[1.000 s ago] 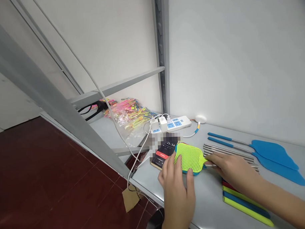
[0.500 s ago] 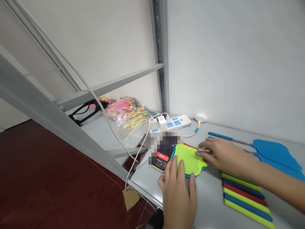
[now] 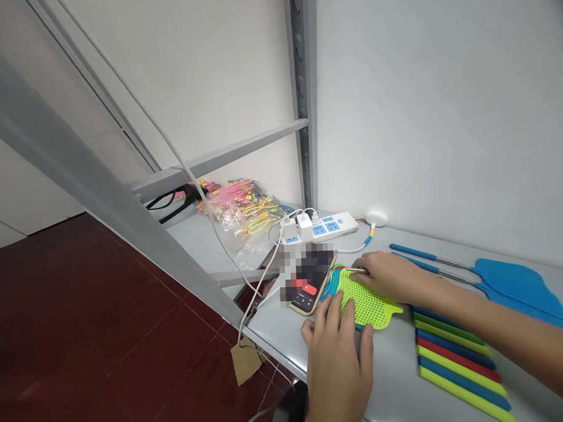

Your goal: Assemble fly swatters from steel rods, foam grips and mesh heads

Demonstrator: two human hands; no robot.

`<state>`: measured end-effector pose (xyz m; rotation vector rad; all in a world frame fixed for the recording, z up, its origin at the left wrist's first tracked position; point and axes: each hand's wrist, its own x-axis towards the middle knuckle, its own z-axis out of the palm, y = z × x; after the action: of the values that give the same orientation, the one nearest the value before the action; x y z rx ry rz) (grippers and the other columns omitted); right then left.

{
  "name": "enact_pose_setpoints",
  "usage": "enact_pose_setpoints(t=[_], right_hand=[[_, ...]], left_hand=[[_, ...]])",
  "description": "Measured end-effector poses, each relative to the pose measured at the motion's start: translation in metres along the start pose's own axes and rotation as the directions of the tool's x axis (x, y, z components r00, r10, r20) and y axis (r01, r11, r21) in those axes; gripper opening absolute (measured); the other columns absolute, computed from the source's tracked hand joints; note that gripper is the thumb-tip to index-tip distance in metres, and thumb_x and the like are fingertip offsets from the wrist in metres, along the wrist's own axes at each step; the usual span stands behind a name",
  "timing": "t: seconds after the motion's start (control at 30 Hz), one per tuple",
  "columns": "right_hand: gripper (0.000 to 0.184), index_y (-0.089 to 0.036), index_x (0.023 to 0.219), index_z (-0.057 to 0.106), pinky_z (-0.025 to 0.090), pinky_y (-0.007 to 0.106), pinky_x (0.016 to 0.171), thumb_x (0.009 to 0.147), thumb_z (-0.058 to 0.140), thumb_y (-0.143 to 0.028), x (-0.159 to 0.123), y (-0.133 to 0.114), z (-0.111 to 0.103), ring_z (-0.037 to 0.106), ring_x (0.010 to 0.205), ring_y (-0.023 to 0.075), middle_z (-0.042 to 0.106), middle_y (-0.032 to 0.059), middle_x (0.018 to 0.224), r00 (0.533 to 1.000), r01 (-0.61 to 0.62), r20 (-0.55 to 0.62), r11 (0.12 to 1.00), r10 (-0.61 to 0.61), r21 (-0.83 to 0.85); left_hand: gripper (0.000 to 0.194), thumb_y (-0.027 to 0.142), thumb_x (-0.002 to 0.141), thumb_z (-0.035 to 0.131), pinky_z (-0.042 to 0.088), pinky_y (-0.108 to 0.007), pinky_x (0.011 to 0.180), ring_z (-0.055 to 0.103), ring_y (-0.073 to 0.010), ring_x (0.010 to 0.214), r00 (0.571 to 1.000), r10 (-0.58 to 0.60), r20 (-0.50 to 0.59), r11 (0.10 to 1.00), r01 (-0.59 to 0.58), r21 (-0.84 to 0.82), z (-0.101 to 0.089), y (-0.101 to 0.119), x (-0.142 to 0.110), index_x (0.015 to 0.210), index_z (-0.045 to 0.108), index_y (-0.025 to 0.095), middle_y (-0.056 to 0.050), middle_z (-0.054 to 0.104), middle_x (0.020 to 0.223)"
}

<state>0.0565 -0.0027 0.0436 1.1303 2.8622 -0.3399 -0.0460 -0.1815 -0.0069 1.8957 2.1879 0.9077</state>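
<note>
My left hand (image 3: 338, 357) lies with spread fingers over the near edge of a stack of perforated fly swatter heads. On top is a yellow-green fly swatter head (image 3: 370, 300); blue and a bit of red show from beneath at its left and far edges. My right hand (image 3: 390, 278) is closed at the far side of the stack, its fingers around a thin silver metal rod (image 3: 356, 270) whose tip pokes out to the left. The rest of the rod is hidden by the hand. Several coloured handles (image 3: 457, 359) lie in a row near my right forearm.
A phone (image 3: 311, 281) lies left of the stack, partly blurred. Behind it are a white power strip (image 3: 326, 228) with plugs and cables. Two blue fly swatters (image 3: 519, 283) rest at right. Bagged colourful items (image 3: 249, 206) lie beyond the grey shelf post (image 3: 172, 245).
The yellow-green head has shifted rightward on the stack, exposing more blue at its left. My right hand has moved left over the stack's far side with the rod. The view has shifted slightly.
</note>
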Motion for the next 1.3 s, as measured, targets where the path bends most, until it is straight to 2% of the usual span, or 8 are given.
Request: enact_pose_setpoints(t=[0.17,0.37,0.47,0.63,0.8,0.97,1.17,1.3], right_hand=[[0.039,-0.021,0.104,0.072,0.046,0.033,0.069,0.095,0.043,-0.044,-0.007,-0.001,0.0,0.069,0.085,0.0262,0.073,0.012,0.091,1.0,-0.006,-0.026,0.999,0.005,-0.032],[0.039,-0.018,0.102,0.071,0.046,0.033,0.065,0.096,0.042,-0.044,-0.006,-0.01,-0.004,0.068,0.083,0.026,0.07,0.0125,0.096,0.997,-0.017,-0.079,0.998,0.012,-0.055],[0.041,-0.019,0.108,0.069,0.046,0.034,0.067,0.097,0.041,-0.046,-0.008,-0.012,-0.007,0.068,0.085,0.0258,0.069,0.0116,0.099,0.995,-0.011,-0.103,0.998,0.005,-0.054],[0.036,-0.027,0.121,0.066,0.045,0.031,0.065,0.098,0.042,-0.041,-0.016,-0.013,-0.009,0.068,0.082,0.0217,0.065,0.0073,0.103,0.974,0.163,-0.142,0.983,-0.174,-0.086],[0.033,-0.027,0.111,0.069,0.043,0.029,0.06,0.098,0.044,-0.043,-0.021,-0.019,-0.005,0.066,0.071,0.0181,0.063,0.0075,0.104,0.958,0.25,-0.105,0.955,-0.268,-0.162],[0.04,-0.027,0.112,0.069,0.043,0.03,0.058,0.098,0.039,-0.05,-0.018,-0.025,-0.002,0.066,0.068,0.0187,0.061,0.0087,0.108,0.964,0.242,-0.067,0.951,-0.259,-0.19],[0.052,-0.022,0.099,0.072,0.044,0.031,0.058,0.099,0.031,-0.053,-0.015,-0.031,-0.004,0.067,0.07,0.0204,0.062,0.0104,0.104,0.966,0.232,-0.053,0.942,-0.252,-0.242],[0.049,-0.021,0.099,0.072,0.044,0.03,0.057,0.1,0.033,-0.051,-0.015,-0.035,-0.003,0.067,0.071,0.0204,0.063,0.01,0.102,0.971,0.211,-0.053,0.943,-0.232,-0.259]], left_hand=[[0.038,0.031,0.098,0.043,0.034,-0.053,0.097,0.044,-0.0326,0.132,1.0,0.006,0.014,1.0,-0.006,0.014,-0.001,0.001,0.001,0.134,0.054,0.025,-0.011,0.053,0.144],[0.036,0.026,0.097,0.046,0.037,-0.051,0.094,0.041,-0.0339,0.133,0.999,-0.014,-0.05,0.998,0.016,0.052,-0.002,0.0,0.003,0.131,0.057,0.023,-0.012,0.055,0.14],[0.034,0.024,0.097,0.045,0.037,-0.05,0.091,0.041,-0.0339,0.132,0.996,-0.037,-0.084,0.997,0.043,0.063,0.001,-0.001,0.002,0.129,0.058,0.022,-0.012,0.057,0.138],[0.038,0.026,0.098,0.045,0.036,-0.049,0.092,0.044,-0.0325,0.129,0.992,-0.064,-0.111,0.996,0.071,0.06,0.002,-0.002,0.001,0.134,0.054,0.019,-0.013,0.059,0.136],[0.033,0.021,0.098,0.043,0.036,-0.05,0.092,0.044,-0.0332,0.129,0.991,-0.055,-0.124,0.995,0.065,0.079,0.001,-0.001,0.003,0.125,0.061,0.018,-0.013,0.059,0.136],[0.035,0.02,0.099,0.038,0.035,-0.052,0.094,0.042,-0.0318,0.131,0.987,-0.107,-0.121,0.992,0.114,0.051,0.002,0.002,0.004,0.125,0.061,0.02,-0.01,0.059,0.137],[0.04,0.019,0.1,0.034,0.035,-0.054,0.093,0.037,-0.033,0.135,0.989,-0.105,-0.101,0.99,0.114,0.086,0.004,0.002,0.003,0.133,0.056,0.018,-0.009,0.056,0.142],[0.042,0.019,0.1,0.033,0.036,-0.055,0.093,0.036,-0.0341,0.136,0.99,-0.103,-0.099,0.989,0.112,0.101,0.005,0.001,0.002,0.136,0.054,0.018,-0.009,0.054,0.143]])
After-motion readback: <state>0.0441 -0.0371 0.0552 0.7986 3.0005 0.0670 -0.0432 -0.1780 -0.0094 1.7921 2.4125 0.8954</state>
